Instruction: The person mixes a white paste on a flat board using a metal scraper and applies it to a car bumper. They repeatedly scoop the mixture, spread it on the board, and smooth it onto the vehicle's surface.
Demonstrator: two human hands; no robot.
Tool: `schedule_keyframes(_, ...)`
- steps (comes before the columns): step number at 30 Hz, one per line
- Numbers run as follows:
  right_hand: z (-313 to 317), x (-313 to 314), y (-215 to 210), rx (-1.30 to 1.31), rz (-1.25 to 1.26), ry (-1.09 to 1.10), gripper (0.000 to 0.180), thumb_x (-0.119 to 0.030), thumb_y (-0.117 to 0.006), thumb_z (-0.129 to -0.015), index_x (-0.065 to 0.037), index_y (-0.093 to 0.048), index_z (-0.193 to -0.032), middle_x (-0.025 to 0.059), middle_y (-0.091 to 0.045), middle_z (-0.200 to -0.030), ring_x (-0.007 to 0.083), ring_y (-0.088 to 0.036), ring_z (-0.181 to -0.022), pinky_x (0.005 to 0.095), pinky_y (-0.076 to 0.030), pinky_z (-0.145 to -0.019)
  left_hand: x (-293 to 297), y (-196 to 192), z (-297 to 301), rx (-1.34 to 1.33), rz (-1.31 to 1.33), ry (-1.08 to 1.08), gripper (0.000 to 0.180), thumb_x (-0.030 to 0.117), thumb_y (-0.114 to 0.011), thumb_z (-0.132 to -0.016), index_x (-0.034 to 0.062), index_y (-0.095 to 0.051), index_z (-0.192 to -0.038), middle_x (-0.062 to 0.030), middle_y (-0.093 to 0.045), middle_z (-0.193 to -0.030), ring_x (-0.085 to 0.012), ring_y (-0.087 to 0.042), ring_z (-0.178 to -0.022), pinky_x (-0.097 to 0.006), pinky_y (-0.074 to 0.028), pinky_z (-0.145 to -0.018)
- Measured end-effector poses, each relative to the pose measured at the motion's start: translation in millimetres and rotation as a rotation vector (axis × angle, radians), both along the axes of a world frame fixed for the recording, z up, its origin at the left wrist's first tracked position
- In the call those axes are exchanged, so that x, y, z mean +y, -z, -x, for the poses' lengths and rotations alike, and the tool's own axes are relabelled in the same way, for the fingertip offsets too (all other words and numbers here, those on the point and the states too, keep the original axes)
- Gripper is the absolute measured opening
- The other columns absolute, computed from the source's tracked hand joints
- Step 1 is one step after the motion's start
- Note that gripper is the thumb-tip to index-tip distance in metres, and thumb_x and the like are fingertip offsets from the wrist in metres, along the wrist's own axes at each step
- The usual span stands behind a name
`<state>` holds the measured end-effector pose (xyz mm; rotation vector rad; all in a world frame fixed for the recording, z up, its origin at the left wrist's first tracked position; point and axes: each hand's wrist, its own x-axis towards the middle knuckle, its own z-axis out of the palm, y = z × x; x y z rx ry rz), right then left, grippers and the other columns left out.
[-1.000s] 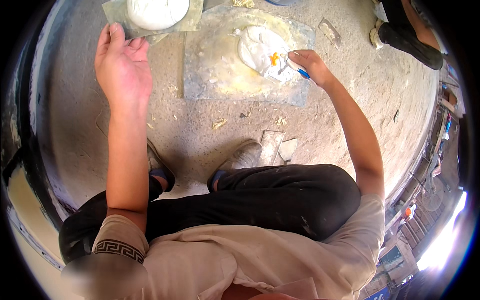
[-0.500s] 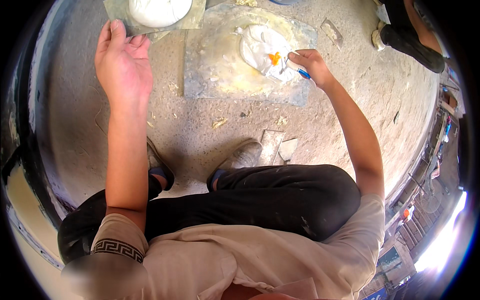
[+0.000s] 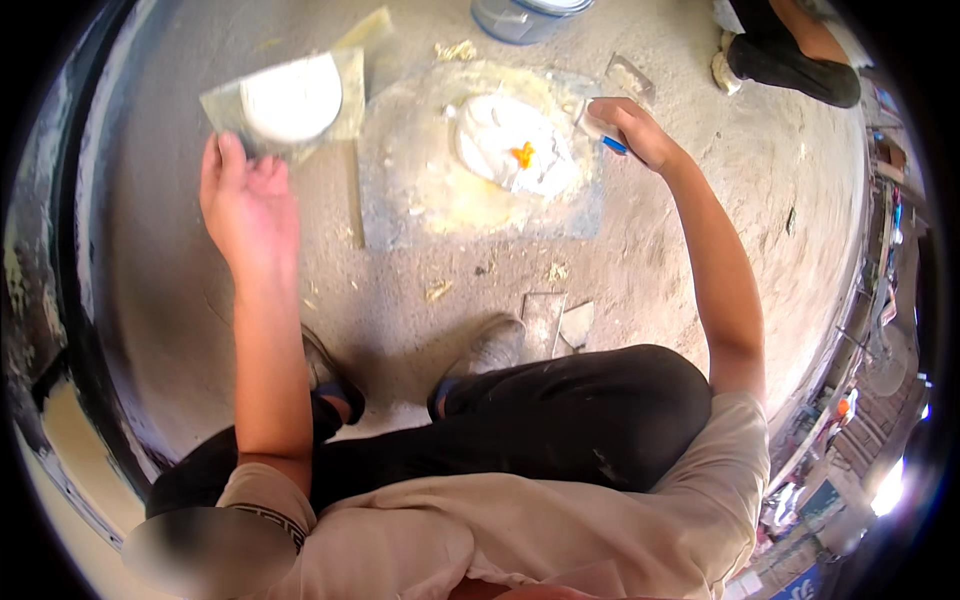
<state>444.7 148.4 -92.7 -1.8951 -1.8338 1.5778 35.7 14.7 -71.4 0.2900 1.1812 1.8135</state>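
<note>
On the large stained sheet [image 3: 400, 225] on the floor lies a mound of white paste [image 3: 490, 150] with a small orange dab [image 3: 523, 155] on it. My left hand [image 3: 252, 215], palm up, grips the near edge of a thin greenish plate [image 3: 352, 105]; another white paste mound [image 3: 292, 98] sits on that plate. Just right of the sheet's mound, my right hand [image 3: 637, 135] is closed around a small white-and-blue tube-like thing [image 3: 613, 146]. Fingers and blur hide much of its shape.
A lidded bluish tub [image 3: 525, 22] stands beyond the sheet. Flat scraps [image 3: 543, 322] lie by my right shoe [image 3: 490, 345], another flat piece [image 3: 630, 78] at the sheet's far right. At the upper right is another person's bent leg [image 3: 795, 70]. Assorted items line the right side.
The view has shifted, bringing more of the tub and plate into sight. My right hand has drawn the tube-like thing away from the orange dab, up and right. The left still holds the plate.
</note>
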Motion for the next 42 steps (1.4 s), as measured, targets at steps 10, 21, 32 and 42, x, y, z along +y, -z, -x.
schedule_keyframes(10,57.6,99.1,-38.0,-0.272,-1.030,-0.298,0.036,-0.023,-0.060,-0.090,-0.002,-0.063,-0.119,0.0089,-0.063,-0.113,0.0223,-0.060,-0.093,0.0364,-0.047,-0.081,0.2,-12.2,-1.3,0.080,0.021,0.043,0.035,0.021,-0.052,-0.100,0.0026,-0.048,-0.130,-0.0055,-0.059,-0.118,-0.0145,-0.056,-0.103,-0.030,-0.040,-0.090)
schedule_keyframes(21,94.1,81.9,-8.0,-0.449,-1.306,-0.252,0.058,-0.043,-0.049,-0.095,-0.010,-0.040,-0.143,0.0155,-0.044,-0.143,0.0313,-0.038,-0.134,0.0431,-0.030,-0.112,4.9,-46.6,-11.7,0.123,0.002,-0.001,0.035,0.020,-0.050,-0.100,-0.0006,-0.047,-0.129,-0.0097,-0.058,-0.120,-0.0183,-0.056,-0.108,-0.035,-0.042,-0.096)
schedule_keyframes(32,4.3,-98.2,-73.2,1.632,0.126,0.583,0.092,-0.069,-0.038,-0.090,-0.011,-0.004,-0.154,0.0191,-0.009,-0.158,0.0312,-0.017,-0.145,0.0434,-0.017,-0.118,15.5,-27.9,-27.4,0.093,0.045,0.078,0.024,0.018,-0.054,-0.099,0.0064,-0.052,-0.119,-0.0042,-0.061,-0.108,-0.0142,-0.057,-0.091,-0.029,-0.045,-0.079)
schedule_keyframes(42,-84.0,-381.0,9.2,0.601,0.569,0.820,0.082,-0.065,-0.048,-0.089,-0.002,-0.041,-0.141,0.0225,-0.057,-0.127,0.0329,-0.056,-0.115,0.0421,-0.044,-0.096,34.0,-35.0,-56.4,0.037,0.065,0.222,0.035,0.019,-0.055,-0.098,0.0069,-0.046,-0.131,-0.0016,-0.062,-0.105,-0.0128,-0.060,-0.086,-0.030,-0.048,-0.072)
